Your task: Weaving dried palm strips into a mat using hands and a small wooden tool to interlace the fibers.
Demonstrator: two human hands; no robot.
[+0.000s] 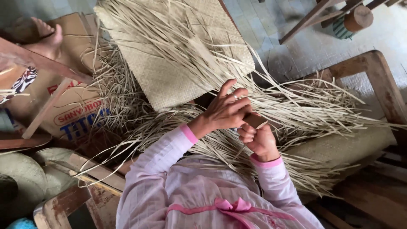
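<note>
My left hand (224, 109) is curled over a small brown wooden block (257, 121), with a ring on one finger and the index finger raised. My right hand (258, 140) grips the same block from below. Both hands sit close together above a thick spread of pale dried straw strips (305, 114) lying across my lap. A partly woven straw mat (178, 63) lies just beyond the hands, its loose strip ends fanning toward me. Pink sleeves cover both arms.
A worn wooden chair frame (381, 80) with a cushion stands at the right. A flattened cardboard box (72, 110) lies at the left, with another person's bare foot (48, 38) on it. Wooden slats (46, 106) cross the left side. The floor is tiled.
</note>
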